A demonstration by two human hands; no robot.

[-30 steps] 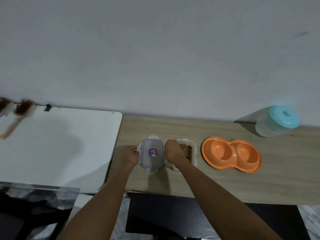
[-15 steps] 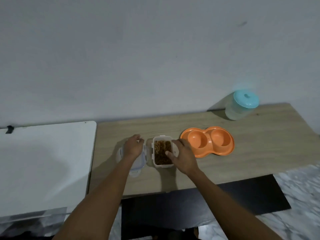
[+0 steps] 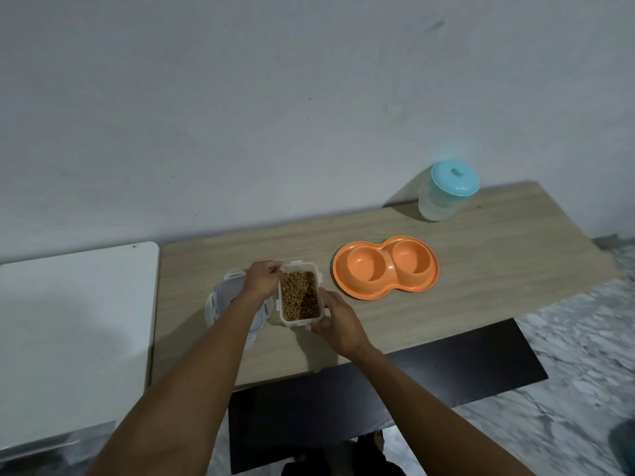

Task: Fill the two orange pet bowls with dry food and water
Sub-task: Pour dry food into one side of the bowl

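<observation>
An open clear food container (image 3: 299, 296) full of brown dry kibble stands on the wooden table (image 3: 481, 269). My left hand (image 3: 262, 280) grips its left side near the far corner, and my right hand (image 3: 335, 316) holds its near right corner. Its clear lid (image 3: 220, 302) lies flat just to the left, partly under my left forearm. The orange double pet bowl (image 3: 386, 266) sits to the right of the container, both hollows bare. A clear jug with a turquoise lid (image 3: 446, 190) stands at the back right by the wall.
A white table (image 3: 75, 321) adjoins the wooden one on the left. The wall runs along the back edge. A black board (image 3: 395, 400) lies below the table's near edge over a marbled floor.
The lid came off the container and was laid down on the left. My left hand left the lid and moved onto the container's left side; my right hand shifted to its near right corner.
</observation>
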